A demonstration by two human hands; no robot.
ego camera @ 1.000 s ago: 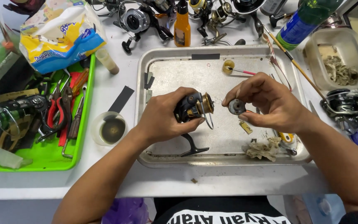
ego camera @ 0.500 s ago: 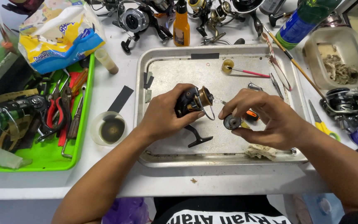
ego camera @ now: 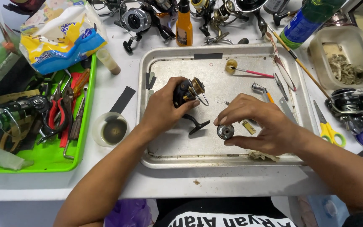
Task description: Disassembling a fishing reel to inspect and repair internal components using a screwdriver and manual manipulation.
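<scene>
Fishing reel (ego camera: pixel 188 93) held over the metal tray (ego camera: pixel 181 157), near its left-centre, handle stem pointing down toward the tray floor. Gold inner drum exposed at the top; outer spool off. Left hand (ego camera: pixel 162 111) wrapped firmly around the reel body, fingers closed on it. Small round dark part (ego camera: pixel 225 131), apparently a knob or cap off the reel, pinched between thumb and fingertips of the right hand (ego camera: pixel 259 126), well apart from the reel and low over the tray. Judged partway through: reel opened up, round part separate, not seated on the reel. Loose on the tray: a pink-handled brush (ego camera: pixel 248 71) by a small yellow cup, a small wrench (ego camera: pixel 260 90), a scrap of rag (ego camera: pixel 263 156) at the front rim. Beside the tray: cup of dark grease (ego camera: pixel 113 130), green tray (ego camera: pixel 34 157) of pliers and tools. More reels (ego camera: pixel 139 19) along the far edge, scissors (ego camera: pixel 326 126) to the right.
</scene>
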